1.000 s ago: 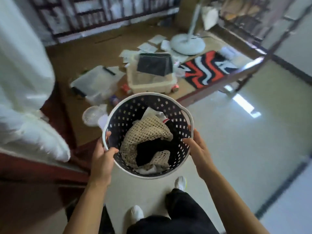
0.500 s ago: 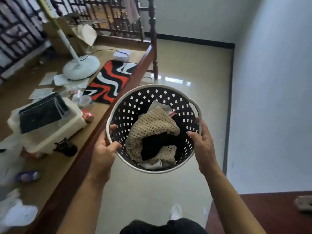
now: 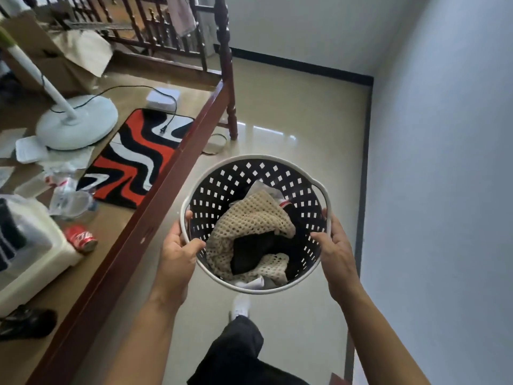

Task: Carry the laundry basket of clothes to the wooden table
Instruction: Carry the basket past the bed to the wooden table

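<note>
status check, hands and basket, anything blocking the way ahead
Left hand and right hand both gripping rim of laundry basket. Clothes inside, basket carried level over floor. Floor ahead bare; wooden rail close on left.

You are in a lived-in home, on a glossy tiled floor (image 3: 291, 112). Left of your fingers (image 3: 191, 244) lie a patterned rug (image 3: 133, 159), a fan base (image 3: 80, 120) and a soda can (image 3: 81, 238). Beyond your fingertips stands a turned wooden railing (image 3: 155, 34).
</note>
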Available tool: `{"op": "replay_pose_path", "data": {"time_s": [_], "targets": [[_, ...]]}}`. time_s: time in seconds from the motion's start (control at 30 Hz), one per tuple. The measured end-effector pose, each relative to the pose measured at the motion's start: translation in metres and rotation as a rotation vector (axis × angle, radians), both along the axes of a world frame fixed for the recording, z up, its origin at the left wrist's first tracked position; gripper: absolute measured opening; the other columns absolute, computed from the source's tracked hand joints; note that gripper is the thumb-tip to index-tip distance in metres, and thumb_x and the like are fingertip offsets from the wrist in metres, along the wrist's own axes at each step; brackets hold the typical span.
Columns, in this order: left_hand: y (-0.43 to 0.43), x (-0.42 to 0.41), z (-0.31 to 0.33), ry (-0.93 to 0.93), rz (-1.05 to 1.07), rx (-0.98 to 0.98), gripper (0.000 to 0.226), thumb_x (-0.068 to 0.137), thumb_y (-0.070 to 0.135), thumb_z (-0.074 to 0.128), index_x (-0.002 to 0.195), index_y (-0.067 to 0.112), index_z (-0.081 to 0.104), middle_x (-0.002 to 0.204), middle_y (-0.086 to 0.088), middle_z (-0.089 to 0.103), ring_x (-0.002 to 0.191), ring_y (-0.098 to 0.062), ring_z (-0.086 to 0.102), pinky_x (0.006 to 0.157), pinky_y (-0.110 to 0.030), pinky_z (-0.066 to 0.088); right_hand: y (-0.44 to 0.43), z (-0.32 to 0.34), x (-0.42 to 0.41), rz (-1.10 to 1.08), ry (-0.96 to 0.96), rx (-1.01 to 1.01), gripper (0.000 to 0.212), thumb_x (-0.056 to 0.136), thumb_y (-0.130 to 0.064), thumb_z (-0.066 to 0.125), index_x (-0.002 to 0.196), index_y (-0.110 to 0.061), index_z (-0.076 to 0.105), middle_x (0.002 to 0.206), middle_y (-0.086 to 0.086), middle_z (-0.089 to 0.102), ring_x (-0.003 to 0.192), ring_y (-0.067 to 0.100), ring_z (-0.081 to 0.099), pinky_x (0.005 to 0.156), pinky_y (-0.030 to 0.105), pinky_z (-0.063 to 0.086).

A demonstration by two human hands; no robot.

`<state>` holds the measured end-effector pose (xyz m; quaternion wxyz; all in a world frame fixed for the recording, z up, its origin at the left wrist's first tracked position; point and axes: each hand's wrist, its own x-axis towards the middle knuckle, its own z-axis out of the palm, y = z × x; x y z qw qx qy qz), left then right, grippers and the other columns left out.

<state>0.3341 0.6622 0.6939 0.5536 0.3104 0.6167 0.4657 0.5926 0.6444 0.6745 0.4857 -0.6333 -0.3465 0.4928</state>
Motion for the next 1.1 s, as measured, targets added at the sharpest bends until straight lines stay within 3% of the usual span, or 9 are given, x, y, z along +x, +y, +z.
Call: {"op": "replay_pose_path", "data": {"time_s": [0.1,0.17,0.37,0.47,0.57,0.73,0.9,1.0,1.1], "targets": [[0.081,0.025,0.008,0.011,-0.081,-0.001,0.052,0.086,-0.016,0.045,0.110,0.027,0.061,0.091,0.004,0.072,0.083,-0.009,0.069,0.066,-0.020,0.055,0.061,0.009,0.024,-0.059,0.008,-0.024,0.050,0.101,0.000,0.047,0.117,-0.045,0.061,0.100,-0.020,0.076,0.095,-0.001,0.072,0.068,0.013,0.057],[0.136,0.048,0.017,0.027,-0.158,0.012,0.051,0.087,-0.016,0.044,0.103,0.029,0.062,0.089,0.003,0.070,0.081,-0.007,0.068,0.065,-0.021,0.056,0.097,0.017,0.045,-0.122,0.011,-0.017,0.048,0.101,-0.001,0.048,0.121,-0.041,0.063,0.100,-0.023,0.077,0.099,0.001,0.072,0.071,0.015,0.058],[0.285,0.140,0.024,0.132,-0.338,0.031,0.047,0.083,-0.009,0.048,0.118,0.020,0.057,0.111,-0.019,0.070,0.099,-0.029,0.068,0.086,-0.048,0.058,0.196,0.021,0.124,-0.325,0.059,0.017,0.039,0.100,-0.011,0.054,0.131,-0.031,0.063,0.119,0.000,0.076,0.113,0.023,0.073,0.093,0.045,0.061],[0.348,0.192,0.011,0.175,-0.370,0.020,0.044,0.084,-0.011,0.047,0.121,0.012,0.056,0.103,-0.015,0.071,0.090,-0.025,0.067,0.084,-0.045,0.055,0.255,0.007,0.173,-0.370,0.054,0.019,0.041,0.097,-0.017,0.058,0.135,-0.031,0.061,0.124,0.000,0.074,0.118,0.024,0.070,0.099,0.051,0.058],[0.408,0.243,-0.001,0.177,-0.353,-0.012,0.043,0.085,-0.013,0.046,0.118,0.013,0.056,0.095,-0.007,0.070,0.085,-0.020,0.063,0.080,-0.037,0.053,0.323,-0.005,0.224,-0.356,0.055,0.016,0.039,0.097,-0.010,0.059,0.128,-0.032,0.064,0.119,-0.001,0.075,0.115,0.023,0.071,0.097,0.047,0.059],[0.501,0.293,0.015,0.128,-0.280,-0.025,0.052,0.084,-0.015,0.046,0.123,0.017,0.057,0.093,0.000,0.068,0.075,-0.003,0.065,0.064,-0.017,0.051,0.445,0.014,0.289,-0.244,0.060,-0.017,0.039,0.096,-0.006,0.058,0.116,-0.039,0.065,0.108,-0.003,0.077,0.104,0.020,0.074,0.081,0.033,0.063],[0.587,0.308,0.027,0.023,-0.139,-0.023,0.060,0.083,-0.016,0.047,0.126,0.024,0.056,0.096,0.008,0.073,0.090,-0.016,0.065,0.078,-0.034,0.052,0.573,0.034,0.315,-0.081,0.025,-0.009,0.041,0.098,-0.003,0.055,0.116,-0.038,0.064,0.097,-0.016,0.077,0.096,0.006,0.074,0.076,0.027,0.063],[0.645,0.313,0.021,-0.022,-0.060,-0.017,0.063,0.084,-0.018,0.045,0.132,0.022,0.054,0.095,0.009,0.075,0.093,-0.017,0.065,0.085,-0.038,0.053,0.653,0.032,0.323,-0.007,0.011,-0.008,0.040,0.098,0.000,0.054,0.124,-0.028,0.064,0.098,-0.011,0.078,0.096,0.009,0.075,0.074,0.025,0.062],[0.715,0.314,0.005,-0.040,0.006,-0.016,0.065,0.084,-0.018,0.045,0.137,0.020,0.051,0.098,0.003,0.073,0.096,-0.020,0.063,0.089,-0.043,0.051,0.738,0.022,0.325,0.042,-0.021,-0.022,0.043,0.097,0.000,0.054,0.132,-0.022,0.063,0.108,-0.001,0.077,0.101,0.016,0.074,0.082,0.032,0.063]]}}
